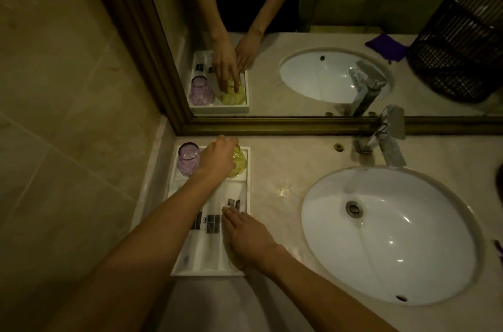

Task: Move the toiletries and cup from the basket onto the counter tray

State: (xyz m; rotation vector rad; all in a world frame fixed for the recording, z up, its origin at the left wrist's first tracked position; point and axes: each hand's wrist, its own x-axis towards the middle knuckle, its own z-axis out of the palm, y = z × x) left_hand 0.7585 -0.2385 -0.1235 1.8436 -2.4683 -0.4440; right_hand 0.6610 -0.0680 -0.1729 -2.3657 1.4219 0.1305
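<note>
Head view looks down on a marble table with a white tray (249, 168) set against the left wall, just below the mirror (299, 18). At the tray's far left stands a purple cup (187, 159), mouth down. Beside it, the left hand (217, 159) reaches forward on an outstretched arm that crosses the tray lengthwise, palm down, its fingers (227, 140) curled over the top of a yellow cup (239, 161) and gripping it; the mirror shows the same grasp from the far side. This yellow cup sits in the tray's far right corner, close beside the purple one.

Nearer the camera, white toiletry packets (211, 224) with dark labels lie side by side along the tray. The right hand (249, 239) rests flat over the tray's near right part, fingers (230, 213) straight and loosely spread, tips touching a packet; it grips nothing. Its forearm comes in across the table from the lower right.

Right of the tray lies bare table, then the white oval sink (392, 236) with a chrome faucet (386, 138) behind it. Only the mirror's upper right shows a black woven basket (462, 43), with a purple cloth (386, 46) beside it.
</note>
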